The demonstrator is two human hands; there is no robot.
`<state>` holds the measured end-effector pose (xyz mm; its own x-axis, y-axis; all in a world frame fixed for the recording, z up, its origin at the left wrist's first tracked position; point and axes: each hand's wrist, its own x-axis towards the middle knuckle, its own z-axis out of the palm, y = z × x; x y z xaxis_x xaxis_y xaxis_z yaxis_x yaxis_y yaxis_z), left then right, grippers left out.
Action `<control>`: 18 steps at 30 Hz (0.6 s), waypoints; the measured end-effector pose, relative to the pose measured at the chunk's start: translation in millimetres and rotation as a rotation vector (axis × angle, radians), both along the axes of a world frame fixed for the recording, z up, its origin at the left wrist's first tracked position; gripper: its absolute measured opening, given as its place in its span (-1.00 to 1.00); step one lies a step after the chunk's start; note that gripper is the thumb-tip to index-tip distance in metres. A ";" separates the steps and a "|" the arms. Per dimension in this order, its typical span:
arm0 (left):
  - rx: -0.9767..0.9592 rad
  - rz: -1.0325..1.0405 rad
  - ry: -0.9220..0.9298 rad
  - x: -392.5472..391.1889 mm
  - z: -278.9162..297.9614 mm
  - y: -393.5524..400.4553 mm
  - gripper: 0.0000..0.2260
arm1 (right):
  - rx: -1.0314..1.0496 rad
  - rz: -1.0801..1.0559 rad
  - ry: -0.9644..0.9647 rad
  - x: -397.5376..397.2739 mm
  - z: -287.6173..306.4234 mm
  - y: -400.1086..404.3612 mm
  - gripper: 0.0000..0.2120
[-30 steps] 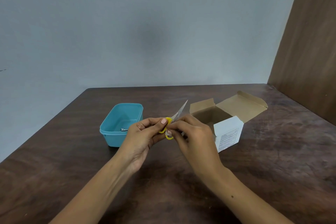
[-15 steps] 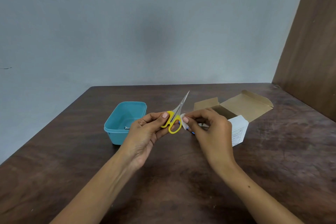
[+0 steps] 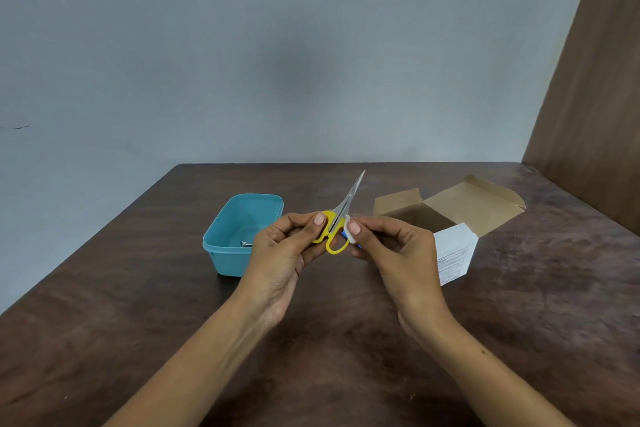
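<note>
My left hand grips the yellow handles of the scissors, held above the desk with the blades pointing up and away from me. My right hand pinches a small white piece just beside those handles. A teal tub sits behind my left hand, and an open cardboard box behind my right.

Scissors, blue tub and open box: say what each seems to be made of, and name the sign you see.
Scissors: blades probably steel, grey with a sheen; handles look like smooth yellow plastic. Blue tub: likely moulded plastic, even colour, rounded rim. Open box: cardboard, matt brown inside, white printed outside.
</note>
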<state>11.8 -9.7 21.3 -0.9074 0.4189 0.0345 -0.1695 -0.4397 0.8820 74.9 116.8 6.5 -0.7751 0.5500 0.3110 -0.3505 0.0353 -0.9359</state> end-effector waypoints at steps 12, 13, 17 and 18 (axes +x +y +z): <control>-0.031 0.014 0.066 -2.4 -7.3 1.0 -0.78 | 0.450 -0.098 -0.152 -0.9 -1.0 2.7 -0.93; -0.066 0.006 0.083 -2.6 -7.0 0.5 -0.78 | 0.475 -0.111 -0.167 -1.0 -1.6 3.3 -0.93; -0.260 0.024 0.249 -3.6 -5.1 -1.7 -0.87 | 0.506 -0.178 -0.127 -1.1 0.4 6.3 -0.96; -0.276 0.039 0.267 -4.0 -5.3 -1.9 -0.88 | 0.521 -0.184 -0.120 -1.4 1.3 7.0 -0.96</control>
